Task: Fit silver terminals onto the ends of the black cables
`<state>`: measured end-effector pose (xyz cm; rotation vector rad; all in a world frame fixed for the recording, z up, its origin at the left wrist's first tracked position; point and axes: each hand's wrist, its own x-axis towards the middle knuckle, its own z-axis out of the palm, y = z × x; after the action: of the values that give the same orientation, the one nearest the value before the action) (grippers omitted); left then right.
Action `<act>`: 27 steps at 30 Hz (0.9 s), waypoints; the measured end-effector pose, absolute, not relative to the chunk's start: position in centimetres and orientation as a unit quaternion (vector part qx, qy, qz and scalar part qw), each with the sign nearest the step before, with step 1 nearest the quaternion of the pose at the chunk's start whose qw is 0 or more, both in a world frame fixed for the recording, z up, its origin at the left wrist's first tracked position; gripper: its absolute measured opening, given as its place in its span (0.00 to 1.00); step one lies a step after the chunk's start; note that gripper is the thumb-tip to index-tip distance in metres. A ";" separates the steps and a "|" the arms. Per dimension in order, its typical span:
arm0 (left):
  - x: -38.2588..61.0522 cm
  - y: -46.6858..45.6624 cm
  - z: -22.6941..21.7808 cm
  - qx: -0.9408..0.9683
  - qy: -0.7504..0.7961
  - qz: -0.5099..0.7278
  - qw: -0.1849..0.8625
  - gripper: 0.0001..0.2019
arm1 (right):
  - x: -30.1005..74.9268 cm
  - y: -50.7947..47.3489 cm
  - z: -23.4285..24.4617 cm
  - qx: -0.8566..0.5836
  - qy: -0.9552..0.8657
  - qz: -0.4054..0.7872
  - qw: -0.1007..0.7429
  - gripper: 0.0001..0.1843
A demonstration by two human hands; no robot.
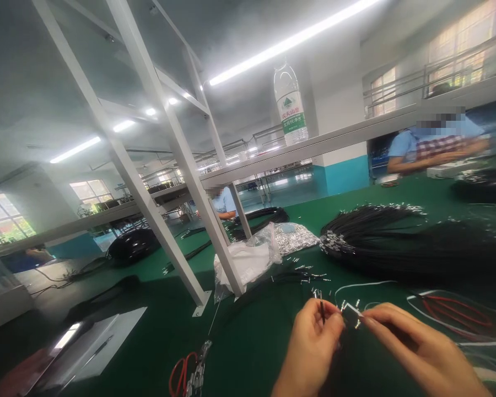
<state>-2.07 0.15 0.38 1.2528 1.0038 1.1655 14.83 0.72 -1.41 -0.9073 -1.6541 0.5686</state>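
My left hand (pixel 312 344) is closed, thumb against forefinger, on a thin black cable (pixel 323 311) whose end sticks up from the pinch. My right hand (pixel 417 342) pinches a small white piece (pixel 352 310) close beside the left fingertips; its exact kind is too small to tell. Several small silvery metal parts (pixel 357 324) lie around and just past the fingers. Beyond the hands, short black cables with metal ends (pixel 301 274) rest on the green tabletop (pixel 248 353).
A large coil of black cables (pixel 376 248) lies at the right, red and white wires (pixel 457 311) nearer. A plastic bag of metal parts (pixel 291 237) sits behind a metal shelf post (pixel 186 160). Red-handled scissors (pixel 182 375) lie left. A water bottle (pixel 290 105) stands above; a co-worker (pixel 434 143) sits opposite.
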 end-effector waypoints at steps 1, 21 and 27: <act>-2.3 0.3 0.1 0.520 0.410 0.482 0.574 0.14 | 14.8 0.7 -1.2 -0.386 -0.697 0.252 0.550 0.11; -1.7 0.2 0.2 0.554 0.393 0.372 0.632 0.22 | 14.4 0.8 -1.5 -0.373 -0.696 0.316 0.526 0.15; -1.5 0.1 1.0 0.579 0.402 0.372 0.604 0.23 | 14.3 1.2 -2.4 -0.355 -0.693 0.332 0.532 0.15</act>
<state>-1.50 0.11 0.97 1.3412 0.9312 0.8606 14.27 1.16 -2.37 -0.8476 -1.6539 0.7927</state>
